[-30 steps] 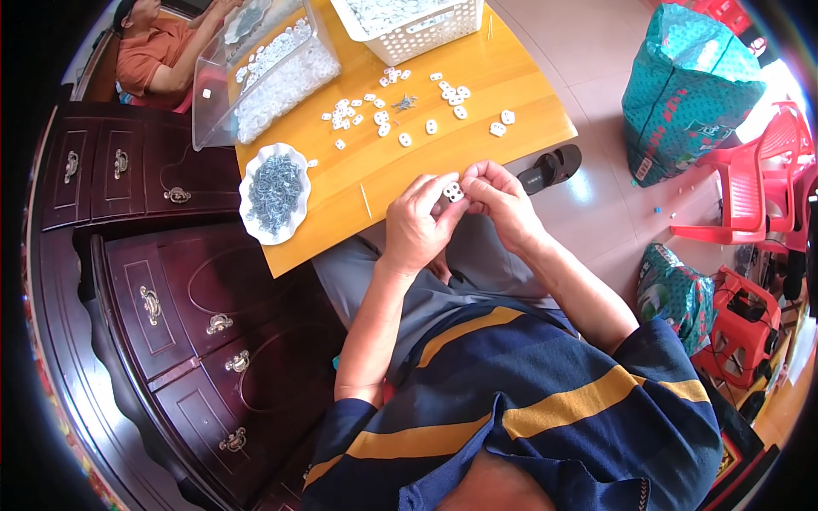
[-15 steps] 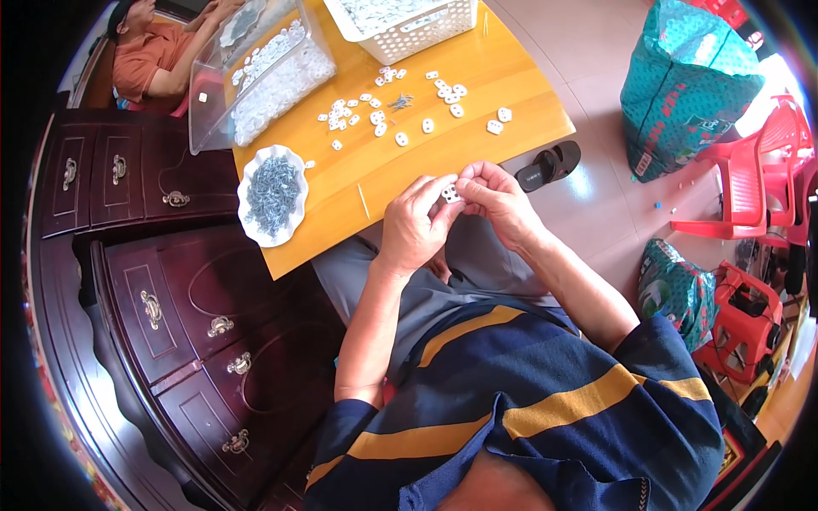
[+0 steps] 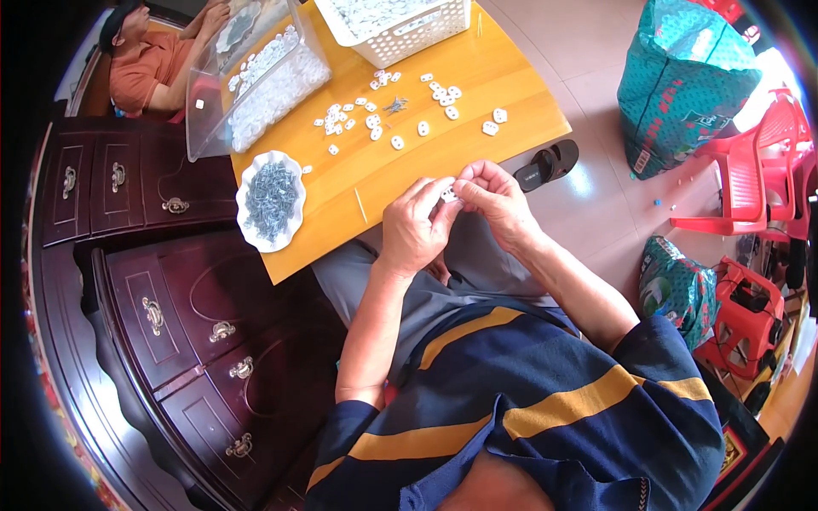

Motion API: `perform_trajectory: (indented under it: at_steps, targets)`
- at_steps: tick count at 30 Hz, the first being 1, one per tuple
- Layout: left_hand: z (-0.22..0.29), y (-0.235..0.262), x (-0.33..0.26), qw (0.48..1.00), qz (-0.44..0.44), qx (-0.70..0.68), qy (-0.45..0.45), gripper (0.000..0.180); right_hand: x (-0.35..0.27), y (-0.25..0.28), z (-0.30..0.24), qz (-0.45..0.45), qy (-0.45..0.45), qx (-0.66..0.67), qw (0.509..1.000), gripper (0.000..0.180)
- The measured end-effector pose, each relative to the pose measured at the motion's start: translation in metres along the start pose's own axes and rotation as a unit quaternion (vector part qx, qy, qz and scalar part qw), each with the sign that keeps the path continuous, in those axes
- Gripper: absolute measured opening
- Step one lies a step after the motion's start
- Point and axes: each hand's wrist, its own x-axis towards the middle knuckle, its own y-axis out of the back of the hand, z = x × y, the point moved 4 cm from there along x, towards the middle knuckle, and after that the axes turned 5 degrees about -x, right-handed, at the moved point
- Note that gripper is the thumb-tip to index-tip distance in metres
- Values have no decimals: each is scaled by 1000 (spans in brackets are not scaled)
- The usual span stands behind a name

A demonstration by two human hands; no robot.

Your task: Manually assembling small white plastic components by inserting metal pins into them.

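Both hands pinching one small white plastic piece (image 3: 446, 194) just off the near edge of the yellow wooden counter (image 3: 477, 77).
Left hand (image 3: 415, 228) and right hand (image 3: 497, 203) meet fingertip to fingertip on it, forearms angled inward. On the counter: one white scalloped dish of grey metal bits (image 3: 270, 201), one clear plastic tub (image 3: 256, 72), one white mesh basket (image 3: 400, 25), roughly two dozen loose white pieces (image 3: 375, 119). Tiled floor beside the counter, one black sandal (image 3: 545, 166).

Left hand (image 3: 415, 228): curled, fingertips pinching a small white piece (image 3: 447, 194) just off the worktop's (image 3: 511, 81) near edge.
Right hand (image 3: 496, 203): fingertips on the same piece, touching the left.
Worktop: loose white pieces (image 3: 388, 119), scalloped dish of grey parts (image 3: 270, 201), clear bin (image 3: 256, 77), white basket (image 3: 396, 25).
Floor: dark sandal (image 3: 545, 165).
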Motion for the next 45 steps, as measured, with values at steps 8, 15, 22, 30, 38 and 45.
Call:
perform_trajectory:
  at_steps: [8,15,22,30,38,45]
  targets:
    - [-4,-2,-2,1000,16,-15,19,27,0,-3,2,13,4,5,1000,9]
    - [-3,-4,-1,1000,17,7,20,28,0,-4,-1,21,5,11,1000,8]
    - [-4,-5,-2,999,29,16,0,25,1,-2,1,21,10,12,1000,9]
    - [-6,-4,-1,1000,20,17,1,23,-1,-4,-2,18,16,17,1000,9]
    - [-5,-3,-1,999,21,27,-17,20,-1,-4,-1,20,19,15,1000,9]
    - [-4,-5,0,998,40,33,-46,18,0,-3,0,19,23,11,1000,9]
